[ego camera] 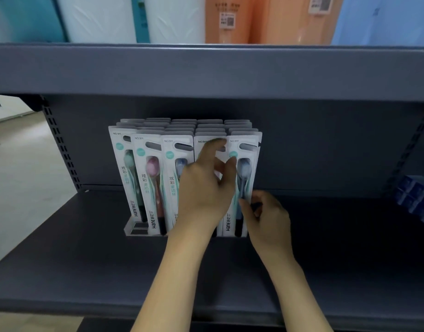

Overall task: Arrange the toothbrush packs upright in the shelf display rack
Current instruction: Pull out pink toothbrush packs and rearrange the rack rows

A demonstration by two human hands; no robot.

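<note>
Left hand (203, 188) fingering fourth toothbrush pack (207, 144), right hand (266, 216) seemingly pinching fifth pack (244, 168), blue packets (414, 200) rightward

We see the display rack (136, 230) on the shelf (86, 259), toothbrush packs (144, 178) upright in rows behind one another. Our left hand (203, 188) lies on the front row; left of it three packs, right of it one, our right hand (266, 216) at its lower edge.

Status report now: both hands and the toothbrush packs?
Left hand touching fourth front pack. Right hand pinching rightmost pack low. Packs upright in rack. Nothing blocking.
</note>
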